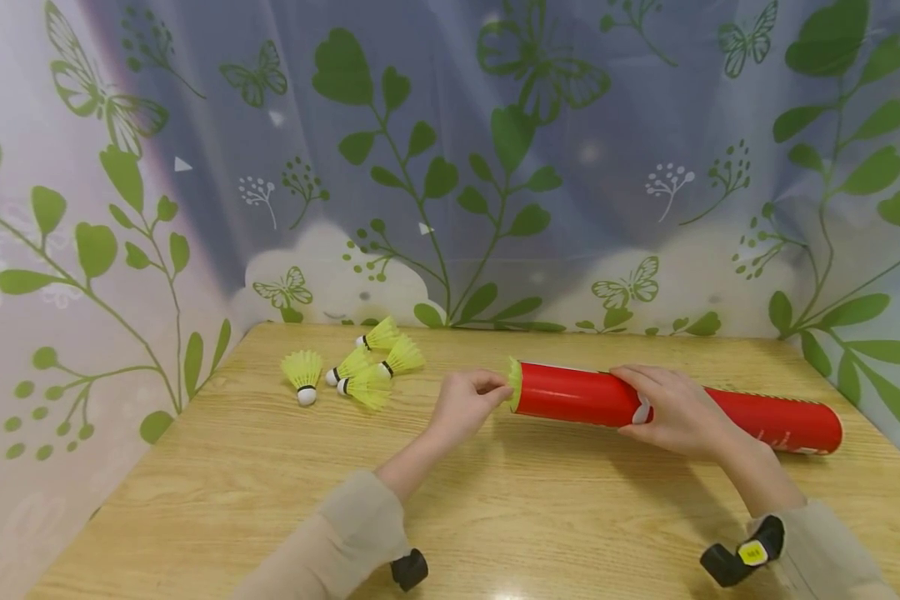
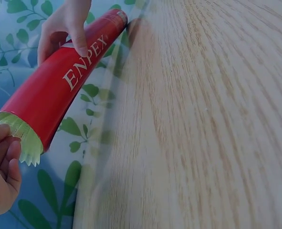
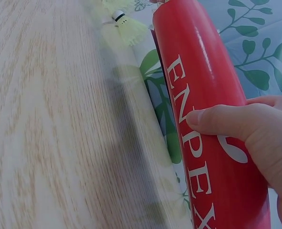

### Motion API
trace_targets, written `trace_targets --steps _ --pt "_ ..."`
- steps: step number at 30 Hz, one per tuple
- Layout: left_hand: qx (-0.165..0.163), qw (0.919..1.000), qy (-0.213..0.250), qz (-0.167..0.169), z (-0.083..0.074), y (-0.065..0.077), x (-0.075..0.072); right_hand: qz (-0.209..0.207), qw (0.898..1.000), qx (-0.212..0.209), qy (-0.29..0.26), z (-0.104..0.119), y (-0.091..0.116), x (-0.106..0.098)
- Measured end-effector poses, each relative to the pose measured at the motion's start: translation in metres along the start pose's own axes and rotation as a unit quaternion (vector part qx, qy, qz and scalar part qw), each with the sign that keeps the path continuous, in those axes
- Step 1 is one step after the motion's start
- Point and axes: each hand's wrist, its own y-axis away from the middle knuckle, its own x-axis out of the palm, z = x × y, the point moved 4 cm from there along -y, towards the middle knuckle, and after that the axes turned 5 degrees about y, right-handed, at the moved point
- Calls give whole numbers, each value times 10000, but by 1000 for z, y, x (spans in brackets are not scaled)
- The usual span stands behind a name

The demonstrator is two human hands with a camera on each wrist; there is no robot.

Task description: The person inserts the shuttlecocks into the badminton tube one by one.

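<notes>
A red shuttlecock tube [image 1: 570, 395] lettered ENPEX lies sideways, its left end raised a little off the table. My right hand [image 1: 678, 412] grips it around the middle, and the thumb presses the lettered side in the right wrist view. From the tube's open left end pokes the yellow skirt of a shuttlecock [image 2: 30, 143]. My left hand [image 1: 465, 404] pinches the edge of that skirt between thumb and fingers. The rest of this shuttlecock is hidden inside the tube.
Several yellow shuttlecocks [image 1: 367, 387] with white heads lie in a loose group at the back left of the wooden table [image 1: 540, 517]. One shuttlecock [image 1: 302, 371] sits slightly apart from them. A patterned curtain [image 1: 450, 167] hangs behind the table.
</notes>
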Motion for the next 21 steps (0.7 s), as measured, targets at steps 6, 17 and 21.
trace_targets --steps 6,17,21 --pt "-73 9999 -30 93 1 -1 5 -74 9999 -66 34 0 -1 0" --pt "-24 9992 -152 358 1 -3 12 -171 9997 -145 82 -2 1 0" --pt "-54 9989 -195 419 2 -4 13 -226 9996 -173 88 -2 1 0"
